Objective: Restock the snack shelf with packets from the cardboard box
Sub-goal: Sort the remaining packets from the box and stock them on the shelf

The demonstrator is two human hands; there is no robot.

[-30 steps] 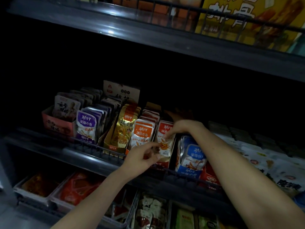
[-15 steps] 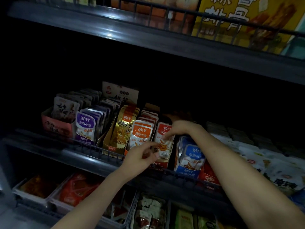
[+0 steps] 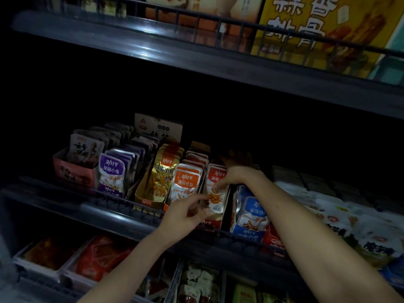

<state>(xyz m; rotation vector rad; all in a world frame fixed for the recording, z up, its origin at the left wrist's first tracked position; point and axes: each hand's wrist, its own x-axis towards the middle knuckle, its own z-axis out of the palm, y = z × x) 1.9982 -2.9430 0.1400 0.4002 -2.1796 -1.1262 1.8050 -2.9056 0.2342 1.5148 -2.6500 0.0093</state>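
I seat a red packet point(image 3: 215, 194) beside the blue packets point(image 3: 251, 212).
Left hand point(image 3: 185, 217) pinches its base, right hand point(image 3: 237, 174) its top; I'd slide it straight.

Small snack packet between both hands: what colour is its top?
Red top, white body: glossy snack packet, head view.

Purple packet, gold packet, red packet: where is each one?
Purple packet point(image 3: 111, 170): head view, its purple label.
Gold packet point(image 3: 162, 177): head view, middle of its front.
Red packet point(image 3: 216, 199): head view, its lower picture part.
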